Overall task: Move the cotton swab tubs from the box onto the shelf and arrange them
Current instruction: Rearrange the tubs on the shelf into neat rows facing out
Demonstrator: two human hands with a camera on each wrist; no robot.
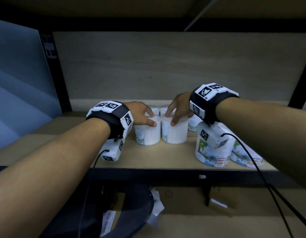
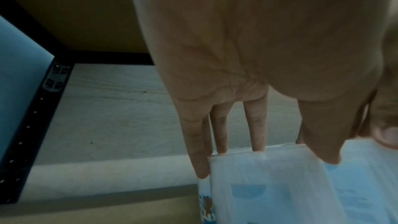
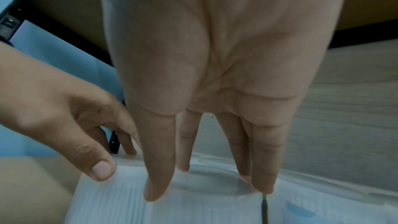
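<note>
Several white cotton swab tubs stand on the wooden shelf. Two of them sit side by side at the front middle. My left hand grips the left tub from above, thumb on its near rim and fingers on the far rim. My right hand holds the right tub the same way. In the left wrist view my left hand spans the tub's lid. In the right wrist view my right hand spans its tub, with the left hand's thumb beside it.
Two more tubs stand behind the held pair. Two labelled tubs stand at the front right, under my right wrist. A black upright post bounds the shelf on the left. A cardboard box lies below the shelf's black front rail.
</note>
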